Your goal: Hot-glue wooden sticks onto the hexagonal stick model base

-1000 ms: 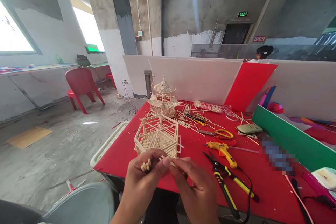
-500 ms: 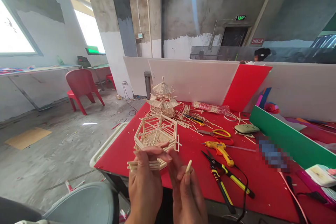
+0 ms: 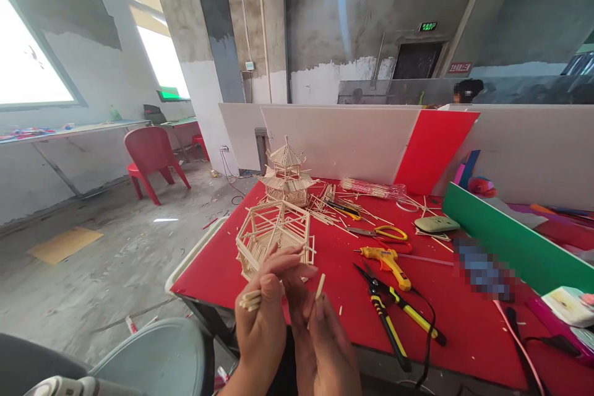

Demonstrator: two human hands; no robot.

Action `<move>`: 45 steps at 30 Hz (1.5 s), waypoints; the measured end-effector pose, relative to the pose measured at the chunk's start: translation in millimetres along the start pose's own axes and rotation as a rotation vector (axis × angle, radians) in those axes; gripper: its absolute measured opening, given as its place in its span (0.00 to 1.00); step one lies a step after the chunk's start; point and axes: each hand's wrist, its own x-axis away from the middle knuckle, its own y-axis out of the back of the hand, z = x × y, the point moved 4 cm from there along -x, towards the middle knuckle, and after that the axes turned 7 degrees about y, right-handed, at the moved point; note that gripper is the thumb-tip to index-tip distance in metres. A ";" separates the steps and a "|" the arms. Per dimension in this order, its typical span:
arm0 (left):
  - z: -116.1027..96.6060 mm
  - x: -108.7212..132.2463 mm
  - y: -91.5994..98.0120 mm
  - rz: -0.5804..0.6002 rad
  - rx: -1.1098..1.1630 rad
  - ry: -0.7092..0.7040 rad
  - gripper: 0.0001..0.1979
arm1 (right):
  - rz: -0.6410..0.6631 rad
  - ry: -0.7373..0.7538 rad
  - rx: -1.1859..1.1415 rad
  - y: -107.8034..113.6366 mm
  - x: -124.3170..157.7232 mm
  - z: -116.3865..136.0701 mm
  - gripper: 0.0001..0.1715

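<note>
My left hand [image 3: 263,315] is closed around a small bundle of short wooden sticks [image 3: 250,301], whose cut ends point left towards me. Between thumb and finger, my right hand [image 3: 327,340] pinches one short wooden stick [image 3: 320,286], tilted nearly upright. The two hands are close together, their fingers overlapping at the table's front edge. Just beyond them sits a hexagonal stick frame [image 3: 273,241], partly covered by my left fingers. Behind it rises a tiered pagoda model [image 3: 286,182] made of similar sticks.
On the red table [image 3: 334,260] lie pruning shears [image 3: 385,297], a yellow glue gun [image 3: 387,265], scissors [image 3: 378,233], a utility knife [image 3: 343,209] and loose sticks [image 3: 325,213]. A green board [image 3: 510,241] stands at right. A grey stool [image 3: 153,359] is at lower left.
My left hand has turned, so its bundle now shows its ends rather than its length. My right hand has shifted slightly left and lower with its stick. A small stick piece now shows beside it.
</note>
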 end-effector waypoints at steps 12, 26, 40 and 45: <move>5.1 -5.6 9.1 -0.041 0.073 0.144 0.19 | 0.146 0.047 0.157 -7.1 -8.8 10.4 0.17; 5.8 3.2 18.2 0.253 -0.136 0.269 0.19 | 0.279 0.283 0.884 1.9 -15.9 29.3 0.21; 51.8 16.7 -17.1 0.311 0.029 0.466 0.21 | 0.256 0.594 1.251 54.3 -34.3 38.3 0.15; 65.9 21.1 -15.8 0.134 0.079 0.498 0.19 | 0.128 0.460 1.219 65.8 -37.4 32.1 0.17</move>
